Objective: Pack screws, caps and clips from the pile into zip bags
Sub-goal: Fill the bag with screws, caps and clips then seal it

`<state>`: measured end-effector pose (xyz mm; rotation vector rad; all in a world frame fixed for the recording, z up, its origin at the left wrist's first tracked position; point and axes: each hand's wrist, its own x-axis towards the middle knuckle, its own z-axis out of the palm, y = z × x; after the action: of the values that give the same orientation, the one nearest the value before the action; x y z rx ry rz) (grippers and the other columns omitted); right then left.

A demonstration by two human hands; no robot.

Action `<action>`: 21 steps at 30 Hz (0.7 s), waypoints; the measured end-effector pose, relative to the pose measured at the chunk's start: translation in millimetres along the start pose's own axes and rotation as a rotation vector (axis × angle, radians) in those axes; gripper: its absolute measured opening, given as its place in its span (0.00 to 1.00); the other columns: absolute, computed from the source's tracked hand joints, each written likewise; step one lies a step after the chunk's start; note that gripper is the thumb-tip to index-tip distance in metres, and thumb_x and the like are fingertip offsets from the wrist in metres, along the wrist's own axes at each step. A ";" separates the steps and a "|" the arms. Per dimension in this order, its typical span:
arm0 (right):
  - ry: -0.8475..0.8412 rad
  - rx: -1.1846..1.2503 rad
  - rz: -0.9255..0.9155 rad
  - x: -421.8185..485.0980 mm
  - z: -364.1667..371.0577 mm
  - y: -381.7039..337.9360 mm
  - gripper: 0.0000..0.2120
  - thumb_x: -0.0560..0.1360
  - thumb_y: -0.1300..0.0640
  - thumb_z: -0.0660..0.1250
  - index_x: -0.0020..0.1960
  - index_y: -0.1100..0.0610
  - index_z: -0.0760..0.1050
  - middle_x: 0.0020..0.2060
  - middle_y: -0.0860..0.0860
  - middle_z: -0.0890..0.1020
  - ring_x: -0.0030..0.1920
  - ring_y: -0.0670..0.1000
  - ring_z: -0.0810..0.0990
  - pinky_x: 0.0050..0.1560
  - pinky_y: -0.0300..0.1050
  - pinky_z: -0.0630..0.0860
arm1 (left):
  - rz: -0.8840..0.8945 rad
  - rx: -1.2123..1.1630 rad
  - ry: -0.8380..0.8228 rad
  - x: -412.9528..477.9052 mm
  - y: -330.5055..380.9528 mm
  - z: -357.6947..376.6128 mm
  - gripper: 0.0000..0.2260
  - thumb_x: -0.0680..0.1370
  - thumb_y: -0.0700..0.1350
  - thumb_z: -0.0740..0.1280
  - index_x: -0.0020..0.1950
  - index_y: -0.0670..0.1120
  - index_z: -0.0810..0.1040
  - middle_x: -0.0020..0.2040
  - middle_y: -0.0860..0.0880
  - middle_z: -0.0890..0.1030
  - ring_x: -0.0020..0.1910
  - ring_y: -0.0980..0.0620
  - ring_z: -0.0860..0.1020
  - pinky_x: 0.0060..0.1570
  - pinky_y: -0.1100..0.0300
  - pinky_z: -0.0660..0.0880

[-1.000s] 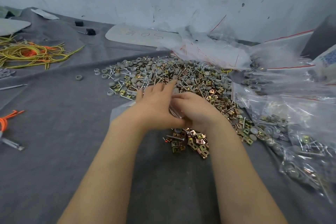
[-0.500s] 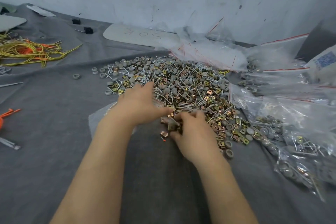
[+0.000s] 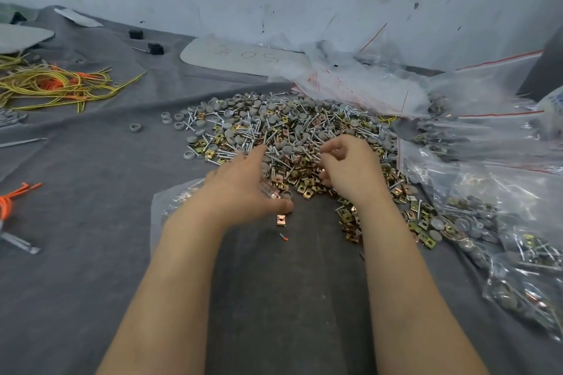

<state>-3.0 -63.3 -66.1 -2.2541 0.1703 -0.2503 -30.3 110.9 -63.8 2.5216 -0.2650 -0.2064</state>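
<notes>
Since half a second ago our right hand [image 3: 350, 170] has left the bag's mouth and reached farther into the pile [image 3: 283, 131], and one clip [image 3: 280, 219] now lies alone on the grey cloth [image 3: 91, 207], just nearer to us than our left thumb. Our left hand [image 3: 240, 192] stays at the near left edge of the pile, pinching the mouth of the zip bag [image 3: 173, 201] between thumb and fingers. We judge this keeps the opening right beside the parts, so each pick travels little. The bag lies flat on the cloth under our left wrist. Our right fingers curl down among screws, caps and clips; whether they hold anything yet, we cannot tell. Filled bags [image 3: 487, 222] heap up at the right, out of the way.
</notes>
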 end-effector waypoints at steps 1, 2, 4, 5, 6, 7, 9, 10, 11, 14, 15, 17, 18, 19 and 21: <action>-0.012 -0.071 -0.018 -3.2 0.2 1.7 0.03 0.77 0.59 0.64 0.49 0.54 0.77 0.42 0.48 0.80 0.39 0.49 0.80 0.41 0.45 0.78 | -0.002 -0.009 0.006 0.7 -0.4 1.1 0.45 0.69 0.58 0.74 0.78 0.51 0.51 0.75 0.47 0.64 0.73 0.46 0.64 0.70 0.46 0.62; -0.028 -0.126 -0.035 -6.8 1.3 2.5 0.02 0.76 0.57 0.66 0.47 0.52 0.77 0.39 0.45 0.78 0.38 0.46 0.78 0.37 0.40 0.73 | -0.006 -0.018 0.013 1.4 -0.8 2.3 0.45 0.69 0.58 0.74 0.78 0.51 0.52 0.74 0.47 0.66 0.72 0.46 0.65 0.70 0.47 0.63; -0.107 -0.172 -0.070 -14.5 6.6 1.9 0.02 0.75 0.55 0.69 0.47 0.50 0.78 0.37 0.42 0.76 0.40 0.46 0.76 0.39 0.39 0.68 | -0.014 -0.031 0.036 2.8 -1.6 3.8 0.44 0.70 0.57 0.74 0.77 0.52 0.52 0.70 0.47 0.70 0.69 0.46 0.69 0.69 0.47 0.64; -0.167 -0.199 -0.096 -18.0 10.5 1.8 0.03 0.74 0.55 0.69 0.48 0.49 0.79 0.37 0.43 0.76 0.42 0.47 0.76 0.42 0.39 0.68 | -0.017 -0.033 0.044 3.5 -1.8 4.5 0.44 0.69 0.57 0.74 0.77 0.52 0.53 0.70 0.47 0.71 0.69 0.46 0.69 0.68 0.47 0.65; -0.226 -0.243 -0.124 -21.2 14.3 0.7 0.05 0.74 0.55 0.69 0.50 0.50 0.80 0.39 0.45 0.77 0.44 0.48 0.76 0.44 0.39 0.67 | -0.018 -0.031 0.048 3.9 -2.0 4.8 0.44 0.69 0.57 0.75 0.77 0.51 0.53 0.70 0.47 0.70 0.69 0.46 0.69 0.68 0.47 0.64; -0.269 -0.287 -0.144 -23.6 16.9 -0.4 0.07 0.75 0.56 0.69 0.52 0.50 0.81 0.40 0.46 0.77 0.45 0.48 0.75 0.44 0.39 0.67 | -0.019 -0.025 0.047 4.2 -2.3 5.2 0.45 0.69 0.58 0.75 0.77 0.51 0.52 0.72 0.47 0.68 0.70 0.46 0.68 0.69 0.46 0.64; -0.306 -0.316 -0.170 -24.5 19.2 -1.8 0.08 0.75 0.56 0.69 0.53 0.50 0.80 0.42 0.46 0.77 0.45 0.49 0.76 0.45 0.39 0.69 | -0.023 0.001 0.036 4.0 -2.6 5.3 0.47 0.68 0.59 0.74 0.78 0.51 0.50 0.75 0.47 0.62 0.73 0.46 0.63 0.70 0.45 0.62; -0.314 -0.308 -0.181 -25.0 20.1 -1.9 0.07 0.75 0.56 0.69 0.52 0.50 0.80 0.42 0.46 0.77 0.45 0.48 0.76 0.45 0.39 0.69 | -0.030 0.017 0.030 3.5 -2.7 5.2 0.48 0.68 0.60 0.74 0.78 0.51 0.49 0.76 0.47 0.60 0.74 0.45 0.62 0.70 0.45 0.61; -0.316 -0.303 -0.193 -25.9 21.2 -1.8 0.06 0.74 0.56 0.69 0.51 0.50 0.79 0.42 0.45 0.77 0.45 0.48 0.75 0.45 0.40 0.68 | -0.036 0.034 0.028 3.3 -2.8 5.2 0.48 0.68 0.61 0.73 0.78 0.51 0.48 0.76 0.47 0.59 0.74 0.45 0.61 0.71 0.45 0.61; -0.305 -0.327 -0.206 -27.2 26.0 -2.5 0.05 0.75 0.57 0.69 0.48 0.50 0.74 0.44 0.47 0.76 0.46 0.49 0.74 0.45 0.41 0.68 | -0.046 0.072 0.044 2.5 -2.5 5.7 0.48 0.68 0.62 0.72 0.78 0.52 0.47 0.76 0.46 0.59 0.74 0.43 0.61 0.69 0.46 0.60; -0.300 -0.339 -0.199 -26.8 26.8 -1.9 0.06 0.75 0.57 0.69 0.48 0.50 0.72 0.44 0.47 0.76 0.46 0.49 0.74 0.45 0.41 0.67 | -0.045 0.071 0.051 2.6 -2.3 6.0 0.48 0.68 0.62 0.72 0.78 0.53 0.47 0.75 0.47 0.59 0.74 0.43 0.60 0.69 0.46 0.60; -0.253 -0.319 -0.185 -24.9 25.4 -0.6 0.05 0.76 0.57 0.67 0.48 0.49 0.72 0.43 0.46 0.76 0.46 0.49 0.74 0.45 0.39 0.67 | -0.040 0.058 0.073 3.1 -2.0 6.6 0.48 0.68 0.62 0.72 0.78 0.53 0.46 0.75 0.47 0.59 0.74 0.44 0.60 0.69 0.47 0.59; -0.197 -0.249 -0.185 -22.9 23.3 -0.1 0.03 0.76 0.57 0.67 0.48 0.50 0.74 0.42 0.45 0.76 0.45 0.47 0.74 0.44 0.38 0.67 | -0.037 0.055 0.086 3.5 -1.5 7.1 0.49 0.68 0.62 0.72 0.78 0.53 0.46 0.75 0.47 0.59 0.74 0.44 0.60 0.69 0.47 0.59; -0.136 -0.131 -0.194 -21.8 20.4 -0.7 0.01 0.76 0.57 0.66 0.47 0.51 0.75 0.40 0.45 0.77 0.43 0.45 0.75 0.42 0.37 0.67 | -0.032 0.055 0.097 4.3 -0.5 7.9 0.50 0.67 0.62 0.73 0.78 0.52 0.45 0.75 0.47 0.59 0.74 0.44 0.60 0.70 0.47 0.59; -0.097 0.165 -0.247 -22.1 14.9 -5.2 0.04 0.77 0.55 0.67 0.44 0.53 0.78 0.36 0.44 0.79 0.37 0.41 0.75 0.39 0.35 0.69 | -0.017 0.057 0.121 6.6 3.1 10.7 0.51 0.67 0.62 0.72 0.79 0.52 0.43 0.75 0.46 0.60 0.74 0.44 0.59 0.71 0.47 0.57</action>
<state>-20.7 -44.4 -74.1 -2.1151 -0.1757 -0.2738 -26.6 101.1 -71.3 2.5817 -0.2044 -0.0535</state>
